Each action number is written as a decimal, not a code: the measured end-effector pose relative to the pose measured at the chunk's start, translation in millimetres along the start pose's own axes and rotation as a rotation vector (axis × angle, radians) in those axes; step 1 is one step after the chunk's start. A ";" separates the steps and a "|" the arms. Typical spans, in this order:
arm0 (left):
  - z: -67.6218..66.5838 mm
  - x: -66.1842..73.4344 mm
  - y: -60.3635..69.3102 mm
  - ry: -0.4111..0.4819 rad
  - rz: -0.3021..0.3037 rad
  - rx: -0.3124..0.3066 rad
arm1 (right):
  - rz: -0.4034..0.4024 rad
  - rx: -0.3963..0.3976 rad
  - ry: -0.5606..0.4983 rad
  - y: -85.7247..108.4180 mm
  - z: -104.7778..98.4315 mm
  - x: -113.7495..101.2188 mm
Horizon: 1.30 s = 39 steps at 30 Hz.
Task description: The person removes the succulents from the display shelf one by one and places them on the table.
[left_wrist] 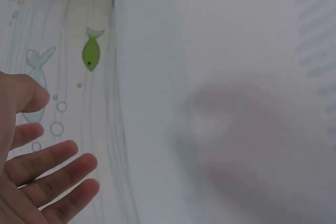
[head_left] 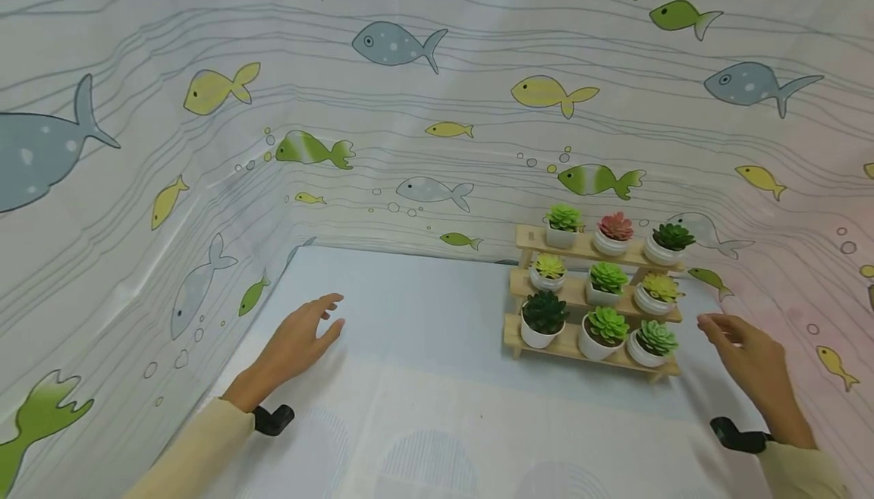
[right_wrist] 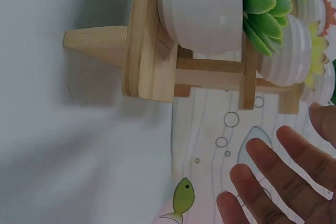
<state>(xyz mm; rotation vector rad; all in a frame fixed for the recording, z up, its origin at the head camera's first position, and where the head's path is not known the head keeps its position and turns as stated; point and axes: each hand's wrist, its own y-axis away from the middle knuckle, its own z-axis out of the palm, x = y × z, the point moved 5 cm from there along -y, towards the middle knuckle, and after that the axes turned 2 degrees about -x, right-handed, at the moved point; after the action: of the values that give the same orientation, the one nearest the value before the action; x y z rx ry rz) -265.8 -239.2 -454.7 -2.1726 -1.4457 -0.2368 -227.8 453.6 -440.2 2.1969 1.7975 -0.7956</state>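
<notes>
A three-tier wooden stand (head_left: pixel 594 349) holds several small potted succulents on the right side of the table. On its top tier are a bright green one (head_left: pixel 564 218), a red one (head_left: pixel 615 227) and a dark green one (head_left: pixel 672 237). Just right of the stand hovers my right hand (head_left: pixel 749 359), fingers relaxed, touching nothing. In the right wrist view its spread fingers (right_wrist: pixel 262 182) are near the white pots (right_wrist: pixel 202 14). My left hand (head_left: pixel 293 340) is over the table's left part, well away from the stand, with loosely bent fingers and nothing held.
A pale blue and white cloth (head_left: pixel 410 317) covers the table. Sheeting printed with fish (head_left: pixel 389 44) rises at the back and both sides, close to each arm. Black wrist straps (head_left: pixel 273 419) sit on both wrists.
</notes>
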 end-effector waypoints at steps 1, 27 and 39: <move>1.7 1.4 -0.5 0.012 0.002 -0.001 | 0.006 -0.009 -0.008 -0.5 1.3 0.4; 38.4 49.4 -19.4 0.392 0.034 -0.099 | -0.038 -0.188 -0.494 -25.3 27.9 23.7; 55.5 62.2 -21.0 0.464 0.009 -0.186 | 0.001 -0.349 -0.742 -38.8 49.3 37.9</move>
<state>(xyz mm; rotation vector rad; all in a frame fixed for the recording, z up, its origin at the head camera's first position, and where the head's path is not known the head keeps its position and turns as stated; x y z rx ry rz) -266.3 -154.5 -469.5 -2.0785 -1.1839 -0.8402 -274.1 472.1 -493.9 1.4134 1.4122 -1.0236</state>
